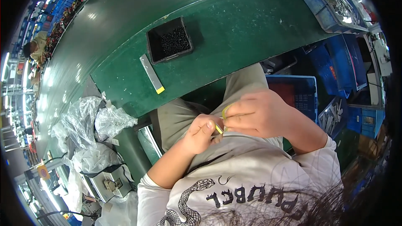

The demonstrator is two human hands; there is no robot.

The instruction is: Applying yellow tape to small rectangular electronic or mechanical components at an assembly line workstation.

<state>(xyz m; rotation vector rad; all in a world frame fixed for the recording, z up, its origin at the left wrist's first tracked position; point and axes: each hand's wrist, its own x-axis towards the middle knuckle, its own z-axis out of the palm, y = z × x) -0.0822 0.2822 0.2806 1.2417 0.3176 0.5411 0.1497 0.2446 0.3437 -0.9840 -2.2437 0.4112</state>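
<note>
Both my hands meet in front of my shirt, above my lap. My left hand (202,134) is closed, thumb pressed on a small narrow yellow strip (218,129). Close beside it, my right hand (259,115) has its fingers bent together in a pinch, with a thin curved yellow-green band (225,112) at the fingertips. Whether the strip and the band are one piece I cannot tell. On the green bench (234,29) lies a flat grey metal bar (150,73) with a yellow end. Behind it stands a black bin (169,40) of small dark parts.
Clear plastic bags (81,121) are heaped at the left, above a grey metal fixture (112,183). A blue crate of metal pieces (331,4) sits at the far right. Another blue crate (312,94) is beside my right leg. A person (37,46) sits far left.
</note>
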